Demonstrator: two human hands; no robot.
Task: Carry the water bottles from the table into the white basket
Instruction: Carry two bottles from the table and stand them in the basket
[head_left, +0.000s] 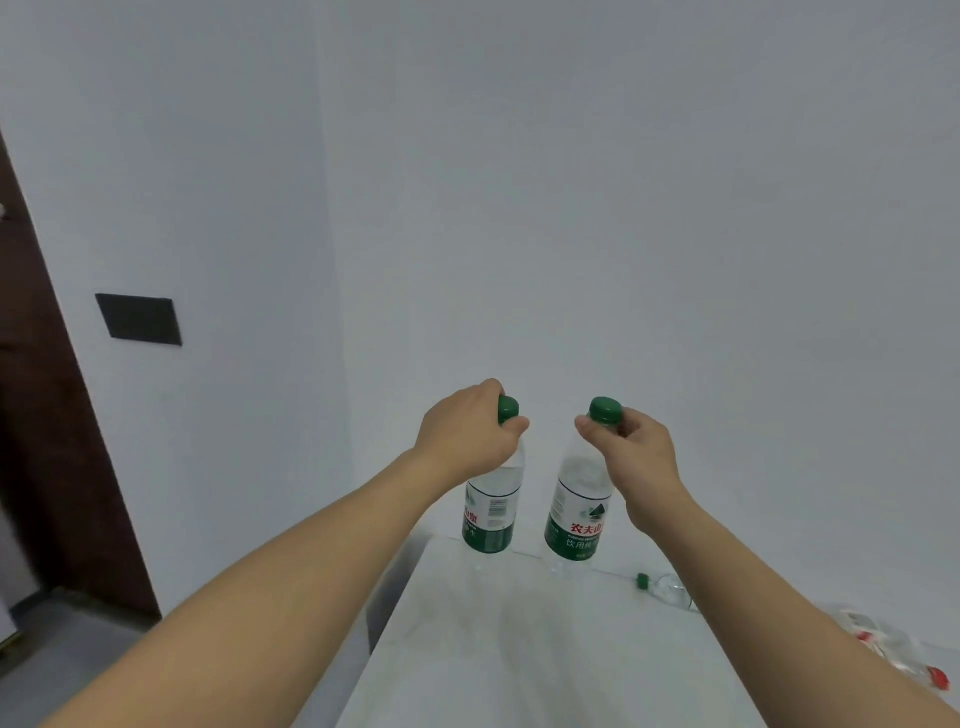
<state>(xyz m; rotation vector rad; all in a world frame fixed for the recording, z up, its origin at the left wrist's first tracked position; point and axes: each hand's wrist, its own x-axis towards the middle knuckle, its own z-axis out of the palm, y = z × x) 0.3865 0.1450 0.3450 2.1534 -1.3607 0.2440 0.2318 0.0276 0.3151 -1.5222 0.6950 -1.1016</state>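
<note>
Water bottles, two of them, clear ribbed plastic cylinders with green screw caps and green-and-white paper labels, hang upright side by side over the far edge of the smooth white tabletop (519, 649). The left hand (467, 434) curls over the top of the left-hand bottle (491, 499), fingers wrapped round its green cap and thumb pressed across the neck just below; under that grip the label shows a barcode and part of a red character. The right hand (636, 457) pinches the neck of the right-hand bottle (579, 501) just beneath its cap, which stands clear above the fingers; below that grip the shoulder tapers out to a label with red characters and a dark triangle mark. Whether either base touches the table I cannot tell. To the right of the right forearm, lower down on the table, a small clear bottle with a green cap (667, 590) lies on its side, and further right lie clear bottles with red caps and labels (893, 649), blurred. Behind everything stands a plain matt white wall (623, 208), with a dark rectangular plate (139, 319) well left of the left hand.
</note>
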